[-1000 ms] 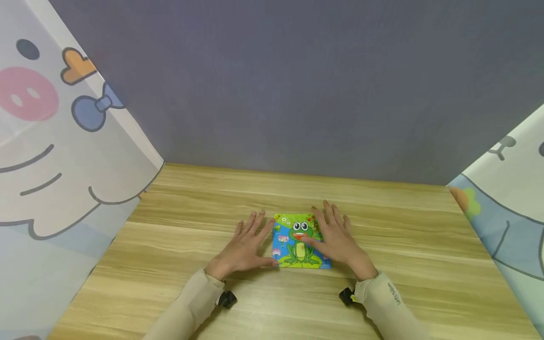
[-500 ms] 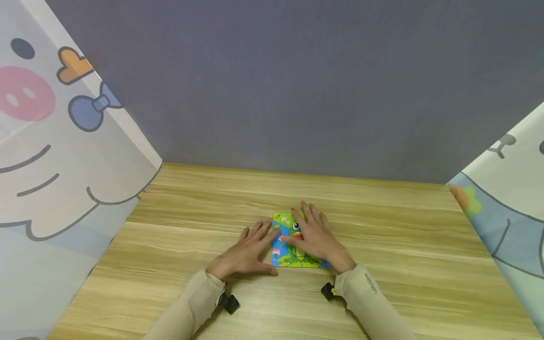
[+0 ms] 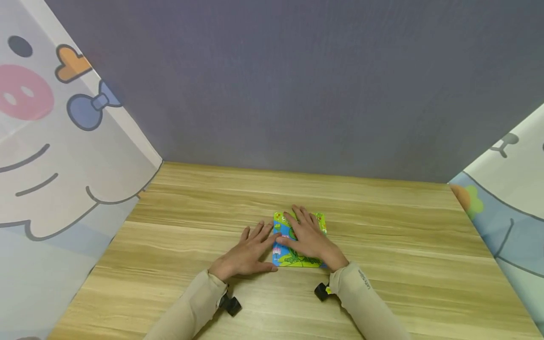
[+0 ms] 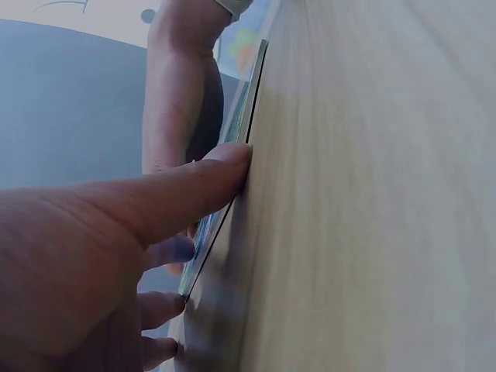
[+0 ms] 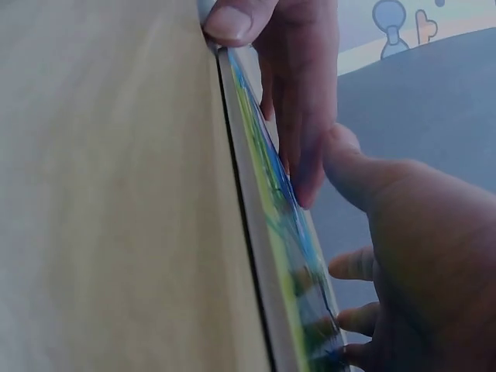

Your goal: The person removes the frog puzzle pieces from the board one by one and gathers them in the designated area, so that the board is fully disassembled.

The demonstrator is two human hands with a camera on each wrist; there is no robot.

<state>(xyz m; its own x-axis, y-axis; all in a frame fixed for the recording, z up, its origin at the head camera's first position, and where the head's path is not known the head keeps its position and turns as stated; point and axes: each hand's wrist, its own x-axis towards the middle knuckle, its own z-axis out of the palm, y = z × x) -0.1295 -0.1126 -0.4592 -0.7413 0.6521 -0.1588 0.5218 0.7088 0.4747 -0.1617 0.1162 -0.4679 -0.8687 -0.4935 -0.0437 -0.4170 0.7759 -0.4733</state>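
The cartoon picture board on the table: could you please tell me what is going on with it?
A person in beige sleeves is handling the cartoon picture board with both bare hands. It lies on the wooden table. The left hand is at its left edge, with the thumb at the near corner. The right hand is spread over the board and hides much of the picture.

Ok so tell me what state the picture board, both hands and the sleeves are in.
Picture board: face up on the table, partly covered by the right hand.
Left hand: fingers extended, at the board's left edge.
Right hand: fingers extended, over the board.
Sleeves: down to the wrists.
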